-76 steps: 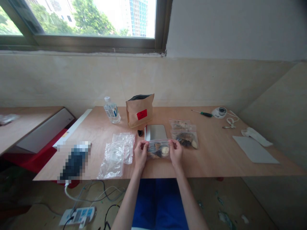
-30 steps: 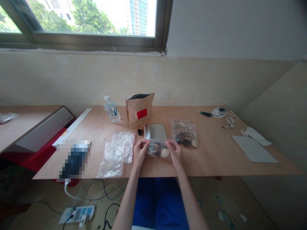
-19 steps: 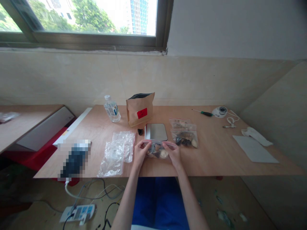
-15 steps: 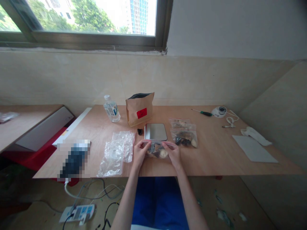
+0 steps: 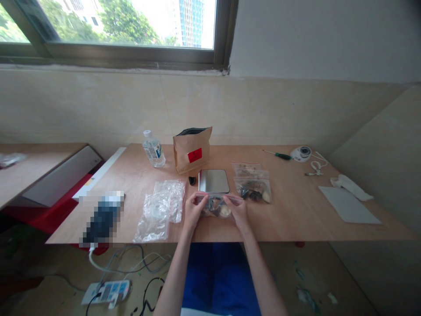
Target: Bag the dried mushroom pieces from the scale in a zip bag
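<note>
Between left hand [image 5: 196,212] and right hand [image 5: 238,214], zip bag [image 5: 216,207], fingers [image 5: 204,202] gripping its sides

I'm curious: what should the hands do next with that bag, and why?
Probably pinch along the red seal of the zip bag, because the left hand and right hand both grip it there, and the lumps inside could slip out if it's open.

Forearms: left forearm [image 5: 174,274] and right forearm [image 5: 260,274], both bare
Hands: left hand [image 5: 194,213] and right hand [image 5: 238,214], both bare
Clothing: vivid blue lower garment [image 5: 219,276], with a white fabric strip [image 5: 197,312] at the near edge
</note>
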Tool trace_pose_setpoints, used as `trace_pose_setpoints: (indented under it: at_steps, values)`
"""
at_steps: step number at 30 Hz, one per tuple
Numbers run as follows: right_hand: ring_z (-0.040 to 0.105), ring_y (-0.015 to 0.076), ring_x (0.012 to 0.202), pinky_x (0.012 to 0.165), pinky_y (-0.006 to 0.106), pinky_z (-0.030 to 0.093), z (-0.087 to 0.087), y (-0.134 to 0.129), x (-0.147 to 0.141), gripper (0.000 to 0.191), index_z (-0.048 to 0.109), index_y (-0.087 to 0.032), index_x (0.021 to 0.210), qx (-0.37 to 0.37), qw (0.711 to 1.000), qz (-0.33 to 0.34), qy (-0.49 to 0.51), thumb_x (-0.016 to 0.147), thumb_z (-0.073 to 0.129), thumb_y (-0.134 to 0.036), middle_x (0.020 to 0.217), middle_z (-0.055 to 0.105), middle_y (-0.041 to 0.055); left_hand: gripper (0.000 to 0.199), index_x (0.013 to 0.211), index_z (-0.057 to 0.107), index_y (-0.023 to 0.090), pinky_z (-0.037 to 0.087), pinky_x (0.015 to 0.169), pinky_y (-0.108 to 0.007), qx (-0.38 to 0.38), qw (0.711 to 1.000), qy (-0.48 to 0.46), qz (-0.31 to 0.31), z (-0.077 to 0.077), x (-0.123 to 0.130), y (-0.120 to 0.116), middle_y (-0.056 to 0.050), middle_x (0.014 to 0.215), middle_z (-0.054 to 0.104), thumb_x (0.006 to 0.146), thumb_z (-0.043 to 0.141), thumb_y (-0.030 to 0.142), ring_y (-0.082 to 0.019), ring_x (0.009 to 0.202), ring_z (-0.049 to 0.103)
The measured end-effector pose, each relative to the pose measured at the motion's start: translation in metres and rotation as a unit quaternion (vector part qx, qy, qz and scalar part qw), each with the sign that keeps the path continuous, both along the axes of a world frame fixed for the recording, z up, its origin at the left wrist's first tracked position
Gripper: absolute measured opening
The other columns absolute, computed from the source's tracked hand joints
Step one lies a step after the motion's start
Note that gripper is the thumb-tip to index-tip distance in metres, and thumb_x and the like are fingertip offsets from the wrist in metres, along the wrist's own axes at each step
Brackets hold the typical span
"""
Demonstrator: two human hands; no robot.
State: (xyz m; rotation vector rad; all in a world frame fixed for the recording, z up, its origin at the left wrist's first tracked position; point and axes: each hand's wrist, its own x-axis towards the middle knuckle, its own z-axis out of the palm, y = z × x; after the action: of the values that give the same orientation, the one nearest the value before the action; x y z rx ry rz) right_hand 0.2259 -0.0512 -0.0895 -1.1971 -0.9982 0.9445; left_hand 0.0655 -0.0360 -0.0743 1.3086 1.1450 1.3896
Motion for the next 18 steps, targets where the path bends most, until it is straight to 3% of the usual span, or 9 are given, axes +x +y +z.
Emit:
trace_pose_setpoints:
  at_steps: [5, 18]
  values:
    - [0.065, 0.0195, 0.078, 0.074, 0.031, 0.051, 0.0044, -0.0022, -0.0004, 0.025, 0.071, -0.018, 0.083, 0.000, 0.998, 0.069, 0.001, 0.069, 0.070, -0.039, 0.083, 0.071, 0.0051, 0.025, 0.084, 0.069, 0.015, 0.049, 0.071, -0.026, -0.018, 0.998, -0.030, -0.052, 0.0033, -0.0005, -0.0012, -0.007, 0.084, 0.071, 0.071, 0.068, 0.036, -0.018, 0.079, 0.064]
    - [0.057, 0.0138, 0.071, 0.065, 0.024, 0.046, 0.0100, -0.0060, 0.0018, 0.016, 0.067, -0.017, 0.070, 0.070, 0.994, 0.048, -0.063, 0.074, 0.067, -0.033, 0.073, 0.060, 0.0007, 0.019, 0.075, 0.070, 0.015, 0.046, 0.069, -0.025, 0.011, 0.999, 0.005, -0.047, 0.0026, -0.0023, -0.0030, -0.006, 0.076, 0.068, 0.073, 0.067, 0.033, -0.017, 0.075, 0.062]
